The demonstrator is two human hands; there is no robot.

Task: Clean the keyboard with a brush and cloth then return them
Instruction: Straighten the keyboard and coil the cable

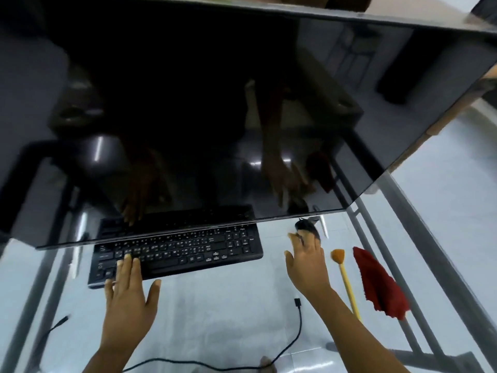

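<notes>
On the keyboard's (188,254) left end the left hand (129,297) lies flat, while right of it the right hand (306,262) rests loose-fingered on a mouse (305,226).

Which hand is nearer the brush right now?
Right. The right hand is just left of the yellow-handled brush, not touching it; the left hand rests flat on the left end of the keyboard, farther away.

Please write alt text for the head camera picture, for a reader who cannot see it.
A person's left hand lies flat on the left part of a black keyboard, and the right hand touches a dark mouse. A yellow-handled brush and a red cloth lie untouched on the glass table at right, near a dark monitor.
</notes>
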